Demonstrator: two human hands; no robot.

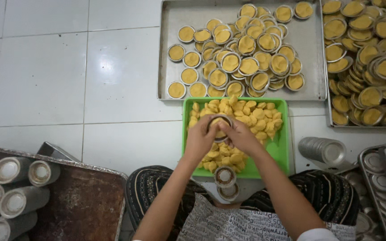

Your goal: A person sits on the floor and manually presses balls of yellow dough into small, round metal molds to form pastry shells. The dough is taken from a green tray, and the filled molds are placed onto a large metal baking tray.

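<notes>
Both my hands meet over a green tray (283,147) full of yellow dough pieces (258,117). My left hand (198,139) and my right hand (241,136) together grip one small round metal tart mould (220,126) with yellow dough in it, thumbs pressing into the dough. Two empty small moulds (225,176) lie between my knees, just below the green tray.
A metal tray (311,49) of dough-filled moulds sits beyond the green tray, and another heaped tray (367,62) is at the right. Stacked empty moulds (325,151) lie at the right; more stacks (14,187) rest on a dark rusty tray at the left. White floor tiles lie at the left.
</notes>
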